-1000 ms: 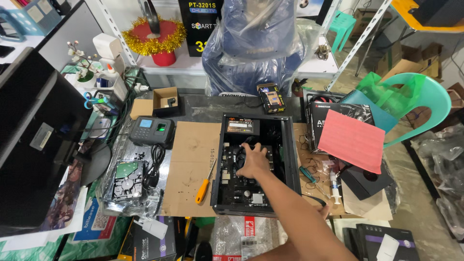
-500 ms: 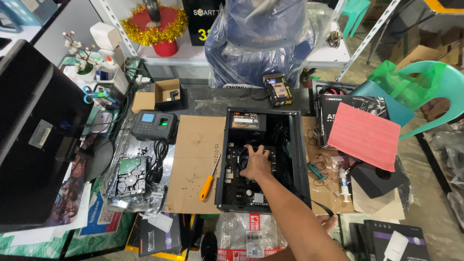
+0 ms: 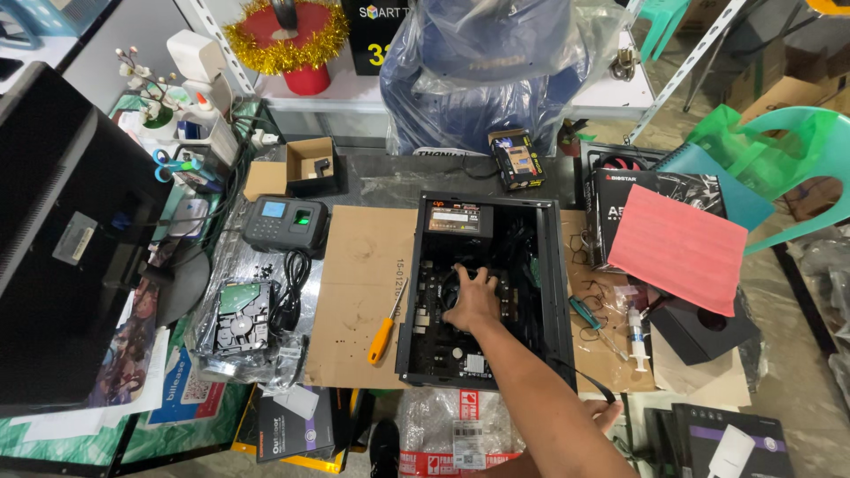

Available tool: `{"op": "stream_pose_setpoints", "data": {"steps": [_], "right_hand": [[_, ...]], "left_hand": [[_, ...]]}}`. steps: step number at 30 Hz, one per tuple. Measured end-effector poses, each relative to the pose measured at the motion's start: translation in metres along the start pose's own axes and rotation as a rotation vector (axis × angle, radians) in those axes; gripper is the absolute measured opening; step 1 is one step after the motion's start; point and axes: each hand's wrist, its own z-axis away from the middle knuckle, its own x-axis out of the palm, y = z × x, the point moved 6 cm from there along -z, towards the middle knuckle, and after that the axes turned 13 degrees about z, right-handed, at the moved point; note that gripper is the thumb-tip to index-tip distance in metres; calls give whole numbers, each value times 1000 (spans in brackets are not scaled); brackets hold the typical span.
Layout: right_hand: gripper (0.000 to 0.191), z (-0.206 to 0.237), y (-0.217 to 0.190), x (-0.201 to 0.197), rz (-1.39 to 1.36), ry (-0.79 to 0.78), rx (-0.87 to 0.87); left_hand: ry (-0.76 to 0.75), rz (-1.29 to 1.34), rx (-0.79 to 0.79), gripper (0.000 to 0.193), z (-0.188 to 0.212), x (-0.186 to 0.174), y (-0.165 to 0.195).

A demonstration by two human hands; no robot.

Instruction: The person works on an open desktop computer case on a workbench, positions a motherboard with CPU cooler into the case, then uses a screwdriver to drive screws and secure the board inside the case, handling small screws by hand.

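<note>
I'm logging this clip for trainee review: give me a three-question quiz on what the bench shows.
1. True or false: the orange-handled screwdriver lies inside the open computer case.
2. What lies under the case? A) brown cardboard sheet B) a towel C) a steel tray
3. Where is the one hand seen at work?

Key: 1. False; it lies on the cardboard beside the case. 2. A. 3. Inside the case, fingers spread on the board parts; which hand it is cannot be told.

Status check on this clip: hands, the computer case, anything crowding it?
Right hand inside open computer case, on the board. Left hand low beside case, grip unclear. Orange-handled screwdriver lies on cardboard alongside.
</note>
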Motion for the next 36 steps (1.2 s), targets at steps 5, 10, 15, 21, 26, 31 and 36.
{"op": "stream_pose_setpoints", "data": {"steps": [5,10,15,21,26,31,36], "right_hand": [[112,-2,-1,5,-22,17,4],[117,-9,0,15,-18,-18,-41],[122,-15,5,28,-109,69,-59],[138,-24,22,50,-307,69,-35],[139,-26,24,62,-371,180,-14],[137,-20,28,54,-398,214,-4],[139,-13,22,46,-369,218,-8]], "left_hand": [[-14,8,-6,29,4,-3,0],[-46,23,-14,28,14,-20,-4],[-171,73,-60,27,28,-21,6],[-619,519,-220,25,89,-111,8],[746,-96,-538,31,67,-318,-59],[789,-224,-479,59,58,-311,-97],[775,-118,-440,59,67,-307,-110]]}}
